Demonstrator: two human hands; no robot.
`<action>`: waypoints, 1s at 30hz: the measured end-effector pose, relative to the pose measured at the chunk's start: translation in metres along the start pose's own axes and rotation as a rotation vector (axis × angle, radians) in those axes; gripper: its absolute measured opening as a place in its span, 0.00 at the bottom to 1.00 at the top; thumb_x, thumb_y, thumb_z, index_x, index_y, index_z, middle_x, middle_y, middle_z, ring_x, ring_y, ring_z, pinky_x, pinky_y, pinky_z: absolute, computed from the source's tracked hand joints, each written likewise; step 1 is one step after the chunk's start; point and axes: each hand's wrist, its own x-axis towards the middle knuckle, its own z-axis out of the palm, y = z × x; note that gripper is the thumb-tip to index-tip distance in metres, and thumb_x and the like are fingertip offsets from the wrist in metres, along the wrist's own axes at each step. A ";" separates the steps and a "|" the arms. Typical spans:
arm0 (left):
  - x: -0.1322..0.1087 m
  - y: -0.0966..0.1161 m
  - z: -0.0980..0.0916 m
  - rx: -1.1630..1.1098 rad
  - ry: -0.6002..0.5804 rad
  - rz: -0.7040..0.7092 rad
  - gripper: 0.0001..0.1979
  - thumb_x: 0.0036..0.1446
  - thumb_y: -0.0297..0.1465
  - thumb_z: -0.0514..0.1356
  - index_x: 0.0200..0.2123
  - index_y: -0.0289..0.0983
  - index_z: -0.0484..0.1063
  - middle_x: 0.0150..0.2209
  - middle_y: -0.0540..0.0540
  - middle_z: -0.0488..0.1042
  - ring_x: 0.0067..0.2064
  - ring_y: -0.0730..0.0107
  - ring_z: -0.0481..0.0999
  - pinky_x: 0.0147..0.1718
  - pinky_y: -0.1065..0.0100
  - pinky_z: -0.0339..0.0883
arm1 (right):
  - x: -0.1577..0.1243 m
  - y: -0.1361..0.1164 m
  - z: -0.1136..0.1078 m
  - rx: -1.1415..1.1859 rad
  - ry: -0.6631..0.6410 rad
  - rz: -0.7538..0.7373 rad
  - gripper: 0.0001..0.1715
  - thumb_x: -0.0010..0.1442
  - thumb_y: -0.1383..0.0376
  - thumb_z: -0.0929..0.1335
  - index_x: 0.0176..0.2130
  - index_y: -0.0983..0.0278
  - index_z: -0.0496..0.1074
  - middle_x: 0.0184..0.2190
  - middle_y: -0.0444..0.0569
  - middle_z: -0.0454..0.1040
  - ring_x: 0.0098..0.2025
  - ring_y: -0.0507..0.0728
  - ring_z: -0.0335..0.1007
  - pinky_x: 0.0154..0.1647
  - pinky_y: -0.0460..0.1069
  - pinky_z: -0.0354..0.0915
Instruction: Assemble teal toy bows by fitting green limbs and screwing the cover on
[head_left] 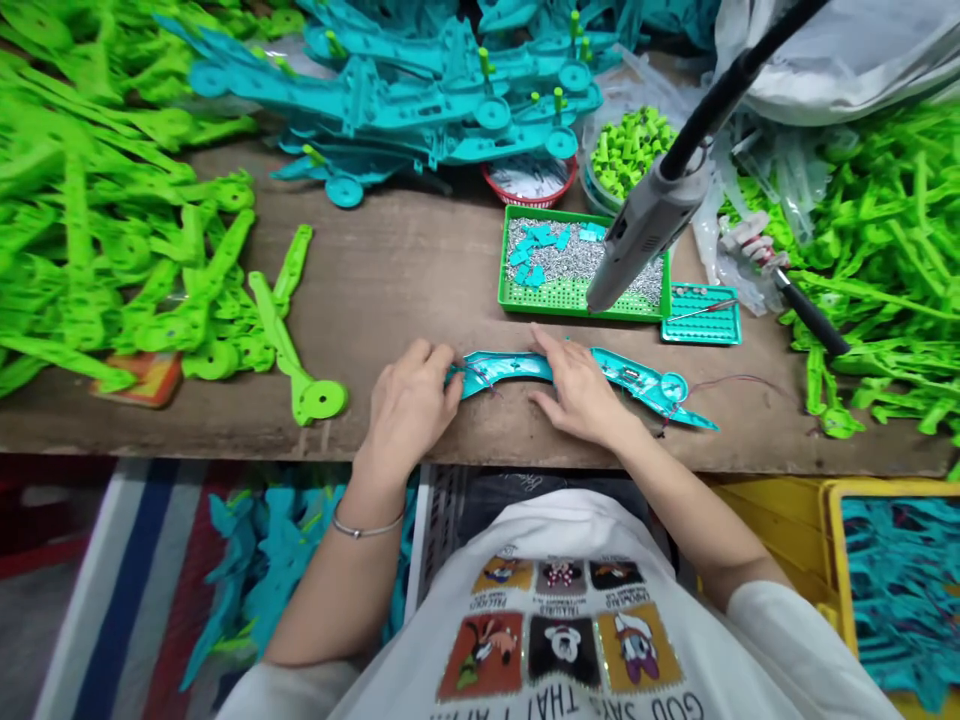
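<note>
A long, curved turquoise plastic shell [506, 372] lies on the bench with its hollow side up. Thin dark and reddish wires run in it, and some trail past its right end. At the shell's left end, the fingers of my left hand [412, 405] are curled closed on the tip, partly hiding it. My right hand [581, 390] rests across the middle, thumb and index finger spread apart on either side of the shell. Right of that hand, a round disc [673, 387] and a small dark part show in the shell.
Beyond my hands are a green tray [585, 295] of screws and turquoise bits, a small teal tray [701, 325] and a hanging electric screwdriver [637, 235]. Green parts pile up left [82, 220] and right [877, 230]. Turquoise shells [420, 100] stack behind. A black-handled tool [814, 315] lies right.
</note>
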 end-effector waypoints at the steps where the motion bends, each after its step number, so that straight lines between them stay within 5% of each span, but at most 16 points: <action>1: 0.002 0.001 0.001 0.011 0.007 0.006 0.10 0.67 0.34 0.54 0.44 0.41 0.74 0.42 0.43 0.72 0.42 0.57 0.74 0.38 0.61 0.62 | 0.001 0.002 0.002 0.003 -0.004 0.003 0.49 0.64 0.66 0.68 0.75 0.69 0.44 0.64 0.64 0.70 0.64 0.68 0.65 0.68 0.66 0.59; 9: -0.005 0.006 0.017 0.154 0.193 -0.038 0.15 0.69 0.39 0.54 0.41 0.40 0.78 0.38 0.40 0.74 0.42 0.53 0.74 0.42 0.55 0.57 | 0.000 0.009 0.006 0.005 0.025 -0.007 0.44 0.64 0.70 0.64 0.74 0.67 0.46 0.62 0.61 0.73 0.60 0.67 0.68 0.67 0.66 0.59; 21: 0.000 0.010 0.020 0.143 0.198 -0.129 0.16 0.67 0.39 0.54 0.37 0.38 0.79 0.37 0.40 0.75 0.42 0.53 0.75 0.41 0.56 0.56 | 0.001 0.009 0.009 -0.021 0.056 0.010 0.37 0.65 0.69 0.64 0.70 0.71 0.54 0.61 0.62 0.74 0.61 0.67 0.68 0.67 0.64 0.58; 30: -0.016 0.019 -0.027 0.041 0.344 0.042 0.09 0.65 0.38 0.58 0.37 0.41 0.73 0.36 0.43 0.69 0.41 0.55 0.73 0.41 0.57 0.64 | 0.004 0.004 0.013 -0.003 0.031 0.059 0.46 0.64 0.72 0.63 0.75 0.68 0.42 0.61 0.60 0.74 0.63 0.66 0.68 0.68 0.65 0.59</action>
